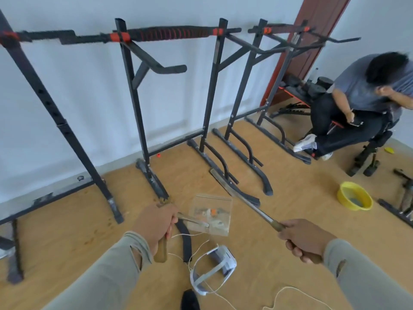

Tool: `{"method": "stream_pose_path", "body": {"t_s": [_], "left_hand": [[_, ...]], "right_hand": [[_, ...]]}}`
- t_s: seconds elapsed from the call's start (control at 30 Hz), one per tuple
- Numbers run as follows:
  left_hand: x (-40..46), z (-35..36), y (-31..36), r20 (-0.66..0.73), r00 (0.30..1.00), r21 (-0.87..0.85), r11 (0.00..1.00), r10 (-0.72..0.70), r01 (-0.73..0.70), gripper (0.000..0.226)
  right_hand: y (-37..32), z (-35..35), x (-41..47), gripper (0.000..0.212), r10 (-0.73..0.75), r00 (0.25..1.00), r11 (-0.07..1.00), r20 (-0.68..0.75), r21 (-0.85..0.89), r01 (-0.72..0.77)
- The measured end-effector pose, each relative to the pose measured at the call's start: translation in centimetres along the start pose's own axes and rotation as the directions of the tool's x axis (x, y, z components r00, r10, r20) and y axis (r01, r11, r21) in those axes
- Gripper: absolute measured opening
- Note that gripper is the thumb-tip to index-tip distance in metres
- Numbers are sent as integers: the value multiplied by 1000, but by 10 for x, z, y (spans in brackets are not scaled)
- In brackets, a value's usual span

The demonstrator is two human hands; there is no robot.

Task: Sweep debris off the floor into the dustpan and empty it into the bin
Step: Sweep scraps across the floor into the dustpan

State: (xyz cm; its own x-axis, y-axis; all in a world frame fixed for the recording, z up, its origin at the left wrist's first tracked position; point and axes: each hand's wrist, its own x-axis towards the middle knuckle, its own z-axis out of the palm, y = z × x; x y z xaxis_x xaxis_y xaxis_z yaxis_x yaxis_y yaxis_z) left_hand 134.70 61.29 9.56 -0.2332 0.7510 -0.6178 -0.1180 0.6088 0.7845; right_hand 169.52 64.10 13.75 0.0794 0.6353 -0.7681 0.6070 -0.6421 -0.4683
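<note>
Floor sweeping: broom and clear dustpan, one in each hand.
Wooden floor (279, 198); long metal-shafted broom (241, 198), head on the floor ahead, its wooden grip wrapped by the right hand (306, 240); clear boxy dustpan (212, 213) holding scraps, low ahead of the left hand (156, 222), fist curled round its wooden handle.

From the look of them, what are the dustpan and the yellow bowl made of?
Dustpan: likely clear plastic, since the floor and debris show through its walls; its handle looks like dull metal ending in a brownish grip. Yellow bowl: probably glossy plastic, given its uniform bright colour and smooth rim.
</note>
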Motion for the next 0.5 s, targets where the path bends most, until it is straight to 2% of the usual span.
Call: {"method": "stream_pose_path", "body": {"t_s": [0.17, 0.3, 0.5], "left_hand": [[42, 15, 27, -44, 999, -20, 1000, 2, -3, 10], [74, 27, 34, -87, 996, -16, 1000, -13, 12, 18], [115, 52, 52, -151, 989, 14, 1000, -10, 12, 19]], "right_hand": [[-55, -27, 42, 29, -22, 1000, 991, 20, -135, 24], [-93, -36, 92, 40, -49, 999, 978, 5, -202, 49], [-146, -41, 173, 30, -101, 994, 943, 39, -316, 108]]}}
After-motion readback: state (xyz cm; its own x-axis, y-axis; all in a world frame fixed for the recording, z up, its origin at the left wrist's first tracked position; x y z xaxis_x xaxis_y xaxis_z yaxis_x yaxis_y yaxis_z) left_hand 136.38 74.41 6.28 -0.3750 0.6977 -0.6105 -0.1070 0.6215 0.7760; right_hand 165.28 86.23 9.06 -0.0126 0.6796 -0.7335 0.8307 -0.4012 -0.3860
